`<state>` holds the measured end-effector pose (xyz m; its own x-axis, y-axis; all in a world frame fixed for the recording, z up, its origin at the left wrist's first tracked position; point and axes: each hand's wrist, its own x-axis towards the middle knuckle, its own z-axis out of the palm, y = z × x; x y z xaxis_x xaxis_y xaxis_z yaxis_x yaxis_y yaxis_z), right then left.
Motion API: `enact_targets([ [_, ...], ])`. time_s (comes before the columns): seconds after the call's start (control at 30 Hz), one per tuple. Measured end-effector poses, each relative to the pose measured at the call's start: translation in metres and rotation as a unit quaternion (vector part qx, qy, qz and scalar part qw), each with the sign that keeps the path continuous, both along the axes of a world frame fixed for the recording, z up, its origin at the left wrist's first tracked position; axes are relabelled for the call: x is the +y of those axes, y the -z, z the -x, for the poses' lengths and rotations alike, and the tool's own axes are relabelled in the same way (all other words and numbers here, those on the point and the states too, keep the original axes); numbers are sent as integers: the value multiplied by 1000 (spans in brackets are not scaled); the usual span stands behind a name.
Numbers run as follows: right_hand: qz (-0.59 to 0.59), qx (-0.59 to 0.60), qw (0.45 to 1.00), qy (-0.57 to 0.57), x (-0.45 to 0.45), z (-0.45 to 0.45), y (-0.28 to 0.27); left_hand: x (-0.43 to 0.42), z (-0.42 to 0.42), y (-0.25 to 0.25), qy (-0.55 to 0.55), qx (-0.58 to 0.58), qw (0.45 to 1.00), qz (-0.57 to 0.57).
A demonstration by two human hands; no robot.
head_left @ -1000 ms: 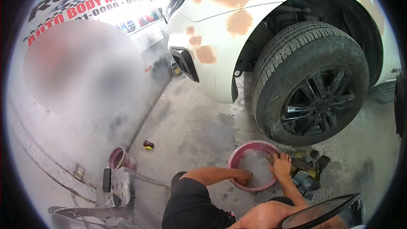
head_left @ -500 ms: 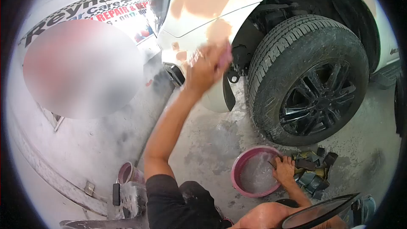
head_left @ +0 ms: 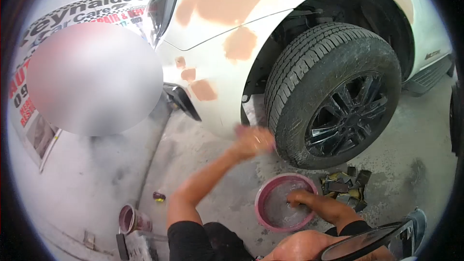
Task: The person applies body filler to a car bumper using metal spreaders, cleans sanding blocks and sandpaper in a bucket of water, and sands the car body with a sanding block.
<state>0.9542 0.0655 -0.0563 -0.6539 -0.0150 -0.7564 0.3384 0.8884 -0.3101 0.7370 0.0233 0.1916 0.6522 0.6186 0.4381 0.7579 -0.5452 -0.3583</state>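
Note:
My left hand (head_left: 256,142), smeared by motion, is just below the white car's front bumper (head_left: 217,116), beside the tire (head_left: 309,101). It is closed on a pink cloth (head_left: 240,129), of which only small edges show; a sponge cannot be ruled out. My right hand (head_left: 298,198) dips into the cloudy water of a pink basin (head_left: 261,212) on the floor. Its fingers are curled and partly hidden, and what they hold cannot be made out. Tan filler patches (head_left: 240,43) mark the car's fender and bumper.
Pieces of what looks like used sandpaper (head_left: 345,186) are heaped right of the basin. A pink bucket (head_left: 128,220) stands by the left wall, with a small dark and yellow object (head_left: 159,196) nearby. A round mirror-like panel (head_left: 360,241) hangs low at right.
My left hand has come down from the fender with the pink cloth. My right hand has moved from the basin's right rim into the water. The view has shifted slightly.

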Motion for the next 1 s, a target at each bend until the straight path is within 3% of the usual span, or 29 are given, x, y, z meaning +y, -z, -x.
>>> enact_targets([
  [0.03, -3, -20, 1000, -5, -5, -1, 0, -11, -17, 27, -26, -27, 987, 158],
  [0.1, -6, -42, 999, -9, -13, -3, -8, -20, 0, 164, -70, -6, 957, 282],
  [0.17, 14, -19, 999, 30, -17, -12, -40, -48, -10, 227, -48, -7, 933, 356],
  [0.2, 36, 19, 996, 77, -14, -22, -65, -57, -12, 241, -46, -4, 926, 375],
  [0.23, 126, 87, 969, 193, -16, -45, -102, -67, -16, 242, -22, 2, 926, 377],
  [0.3, 2, 331, 912, 242, -6, -82, -96, -93, -23, 229, -7, -84, 913, 398],
  [0.37, -97, 301, 851, 419, -30, -82, -216, -87, 3, 290, 30, -102, 915, 390],
  [0.4, -73, 367, 770, 517, -42, -72, -252, -87, 11, 309, 43, -126, 917, 376],
  [0.43, -57, 430, 672, 600, -49, -60, -284, -87, 2, 285, 64, -119, 915, 380],
  [0.5, -206, 645, 454, 579, -67, -14, -337, -98, -27, 203, -106, -239, 890, 373],
  [0.6, -330, 788, 283, 436, -60, 51, -400, -94, -32, 257, -77, -237, 921, 298],
  [0.7, -384, 822, 171, 384, -19, 95, -426, -95, -32, 246, -62, -222, 937, 261],
  [0.73, -392, 818, 163, 388, -14, 103, -424, -100, -31, 243, -53, -214, 939, 264],
  [0.8, -405, 800, 177, 406, 2, 112, -425, -92, -38, 238, -135, -161, 922, 324],
  [1.0, -328, 821, 197, 424, 2, 104, -427, -90, -36, 249, -90, -200, 940, 260],
])
